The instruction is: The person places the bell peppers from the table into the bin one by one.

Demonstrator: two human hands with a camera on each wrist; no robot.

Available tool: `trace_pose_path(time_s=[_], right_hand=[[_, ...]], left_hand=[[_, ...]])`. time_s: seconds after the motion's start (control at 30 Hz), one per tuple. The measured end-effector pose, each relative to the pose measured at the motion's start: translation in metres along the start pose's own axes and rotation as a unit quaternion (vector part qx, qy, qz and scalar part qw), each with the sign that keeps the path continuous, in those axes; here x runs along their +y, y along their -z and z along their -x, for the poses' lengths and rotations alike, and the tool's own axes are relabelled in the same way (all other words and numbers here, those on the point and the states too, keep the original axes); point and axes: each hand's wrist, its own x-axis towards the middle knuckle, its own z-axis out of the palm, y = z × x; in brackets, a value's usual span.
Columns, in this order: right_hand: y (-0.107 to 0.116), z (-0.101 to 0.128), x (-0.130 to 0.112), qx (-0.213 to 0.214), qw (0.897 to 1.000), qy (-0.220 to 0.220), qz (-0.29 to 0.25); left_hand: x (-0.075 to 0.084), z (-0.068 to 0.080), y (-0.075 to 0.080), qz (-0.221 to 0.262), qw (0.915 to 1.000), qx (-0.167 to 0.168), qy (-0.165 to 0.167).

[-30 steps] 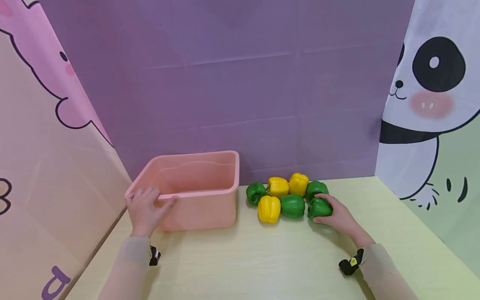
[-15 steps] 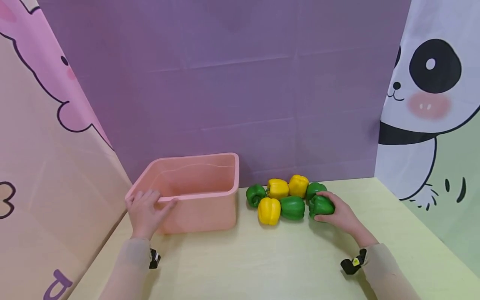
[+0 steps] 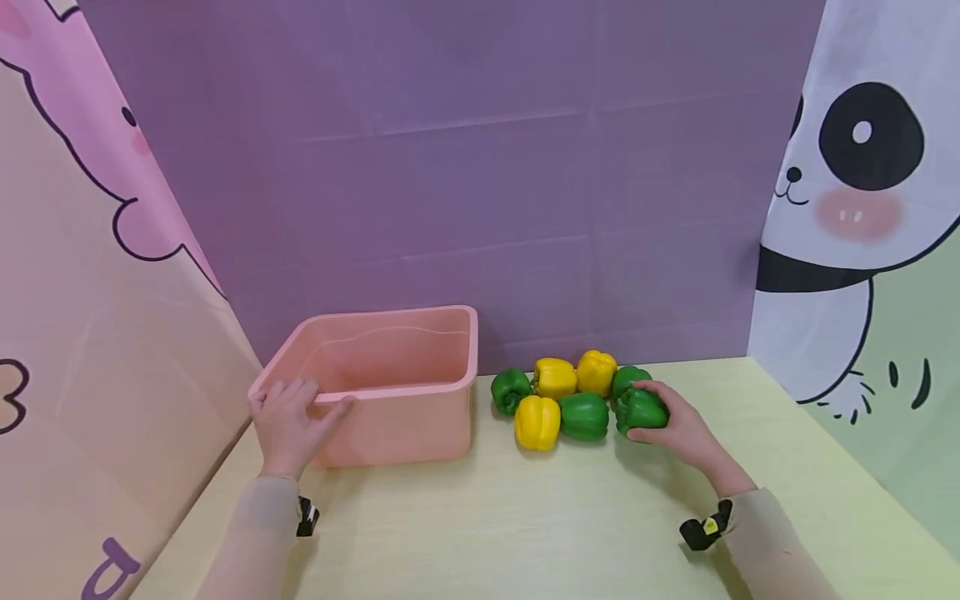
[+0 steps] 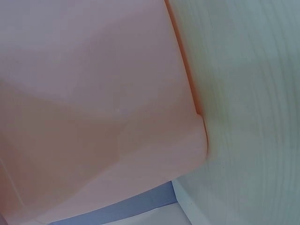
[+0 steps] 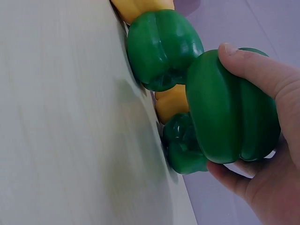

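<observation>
Here the right hand (image 3: pixel 678 427) grips a green pepper (image 3: pixel 640 411) at the 3 o'clock end of the pepper cluster, thumb over one lobe and fingers (image 5: pixel 234 180) curled under the opposite side. In the right wrist view this pepper (image 5: pixel 232 110) appears raised slightly off the bench (image 3: pixel 525 517), though contact cannot be ruled out. Its skin is smooth, glossy and deeply lobed; it will probably handle as a light, fairly stiff body. The gloss suggests a slippery surface, so a hold across the widest lobes, with the fingertips seated in the grooves, should be the most secure.

The left hand (image 3: pixel 288 421) rests on the near rim of the pink bin (image 3: pixel 420 417), fingers relaxed over the edge and thumb extended along the rim; it pinches nothing. The bin is thin matte plastic with rounded corners, and likely light enough to slide when bumped.

The remaining peppers lie touching one another, at 3 o'clock from the bin:
- yellow peppers (image 3: pixel 537 421), three
- green peppers (image 3: pixel 584 416), three

The bench has a pale wood-grain finish.
</observation>
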Motion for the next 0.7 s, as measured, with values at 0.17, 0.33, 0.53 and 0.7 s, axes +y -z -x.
trace_pose_path(time_s=[0.17, 0.33, 0.53, 0.7], right_hand=[[-0.0003, 0.0006, -0.0002, 0.0, 1.0, -0.005, 0.006], [0.0015, 0.0006, 0.0003, 0.0, 1.0, -0.008, 0.008], [0.0018, 0.001, 0.0031, 0.001, 1.0, -0.01, 0.014], [-0.0008, 0.0, 0.0059, -0.001, 1.0, -0.005, 0.014]], left_hand=[[0.001, 0.0008, 0.0023, 0.001, 1.0, 0.002, -0.002], [0.0014, -0.0001, 0.002, 0.001, 1.0, -0.003, 0.003], [0.0028, -0.0019, 0.0009, -0.002, 0.9999, -0.014, 0.006], [0.001, -0.0021, -0.0001, -0.007, 0.9999, -0.011, 0.005]])
